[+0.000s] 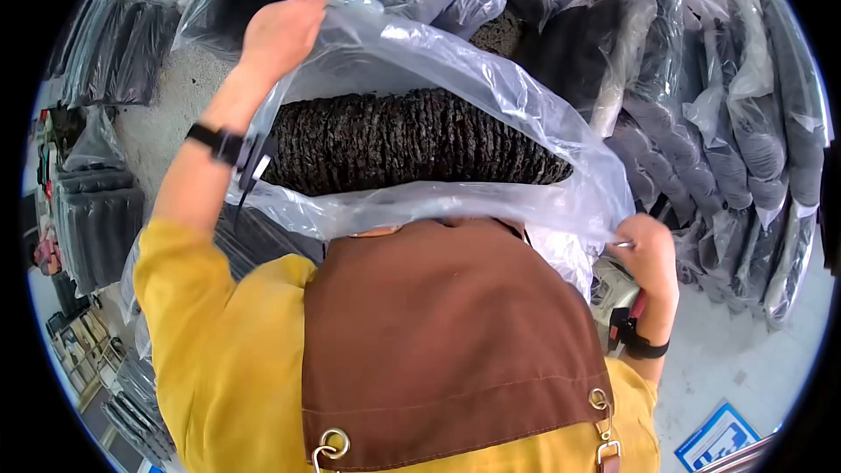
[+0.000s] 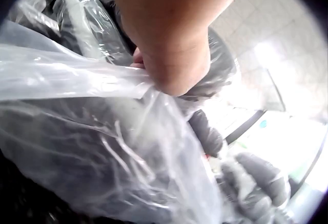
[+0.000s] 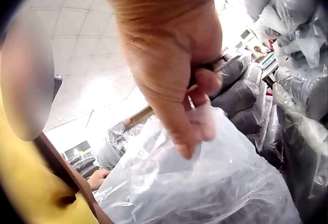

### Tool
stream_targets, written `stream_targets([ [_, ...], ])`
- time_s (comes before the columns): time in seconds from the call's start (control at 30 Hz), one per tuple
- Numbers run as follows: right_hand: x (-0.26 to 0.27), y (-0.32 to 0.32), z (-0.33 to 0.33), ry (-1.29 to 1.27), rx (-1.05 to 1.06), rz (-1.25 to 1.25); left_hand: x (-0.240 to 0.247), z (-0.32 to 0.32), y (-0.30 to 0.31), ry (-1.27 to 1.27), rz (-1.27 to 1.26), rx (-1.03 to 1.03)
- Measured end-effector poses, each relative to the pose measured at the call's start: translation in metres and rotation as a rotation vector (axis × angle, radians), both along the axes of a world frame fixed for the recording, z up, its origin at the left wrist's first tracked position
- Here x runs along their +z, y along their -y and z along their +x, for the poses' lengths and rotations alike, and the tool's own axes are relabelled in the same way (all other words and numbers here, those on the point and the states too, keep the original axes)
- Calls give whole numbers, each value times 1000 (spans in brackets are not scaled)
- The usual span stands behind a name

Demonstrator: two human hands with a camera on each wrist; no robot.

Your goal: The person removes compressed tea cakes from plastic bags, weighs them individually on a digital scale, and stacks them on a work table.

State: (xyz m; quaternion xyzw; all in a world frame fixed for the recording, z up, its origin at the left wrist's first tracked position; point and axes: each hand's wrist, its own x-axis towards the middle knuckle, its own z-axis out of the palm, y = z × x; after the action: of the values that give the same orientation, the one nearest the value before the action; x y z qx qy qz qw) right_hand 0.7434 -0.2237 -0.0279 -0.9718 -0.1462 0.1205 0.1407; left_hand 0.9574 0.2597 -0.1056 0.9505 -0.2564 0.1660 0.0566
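A clear plastic bag (image 1: 491,61) is stretched wide around a dark, rough, ridged bundle (image 1: 394,140) in the head view. At its upper left edge the left hand (image 1: 285,33) grips the plastic; in the left wrist view that hand (image 2: 177,70) has the gathered film (image 2: 77,80) bunched at its fingers. The right hand (image 1: 646,254) pinches the bag's lower right edge. Seen from the right wrist, thumb and fingers of the right hand (image 3: 174,75) close on the film (image 3: 205,167), and a small dark object shows in its curled fingers.
Plastic-wrapped dark bundles (image 1: 727,123) are stacked at the right, with more packs (image 1: 96,219) at the left and others along the top. A brown apron (image 1: 455,324) lies close below the bag. On the floor at lower right is a blue and white sheet (image 1: 718,438).
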Motion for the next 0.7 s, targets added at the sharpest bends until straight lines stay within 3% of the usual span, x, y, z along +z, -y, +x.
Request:
stream_targets([
  [0.07,4,-8,-7,-255,-42,-46,-6,15,1,91,15,-14],
  [0.13,13,-23,-5,-237,-121,-44,3,16,10,172,25,-34],
  [0.2,29,-41,3,-274,-332,-37,32,-21,19,327,-138,-170],
  [0.23,28,-43,10,-118,-227,23,35,-43,19,217,-241,-217],
  [0.27,26,-51,22,-95,-252,162,40,-69,17,107,-343,-259],
  [0.3,23,-64,33,-66,-277,302,50,-99,14,-458,-384,-169],
  [0.33,15,-84,44,-127,-260,355,40,-117,10,-829,-286,-150],
  [0.37,5,-108,56,-185,-235,408,10,-134,-4,-833,14,-171],
  [0.4,-11,-126,68,-236,-41,346,-14,-145,-21,-862,151,-100],
  [0.43,-22,-143,77,-369,17,164,-57,-155,-51,-588,248,-29],
  [0.5,-61,-155,95,-251,178,13,-54,-144,-60,-600,108,365],
  [0.57,-90,-159,140,-92,67,-364,-25,-135,-60,-696,145,451],
  [0.6,-107,-146,159,178,124,-321,-23,-146,-58,-430,-11,347],
  [0.63,-121,-134,181,347,219,-239,-5,-156,-46,-236,-35,390],
  [0.67,-101,-154,192,258,181,-63,4,-168,-42,-71,56,396],
  [0.7,-87,-163,191,359,219,-115,28,-172,-33,-57,125,526],
])
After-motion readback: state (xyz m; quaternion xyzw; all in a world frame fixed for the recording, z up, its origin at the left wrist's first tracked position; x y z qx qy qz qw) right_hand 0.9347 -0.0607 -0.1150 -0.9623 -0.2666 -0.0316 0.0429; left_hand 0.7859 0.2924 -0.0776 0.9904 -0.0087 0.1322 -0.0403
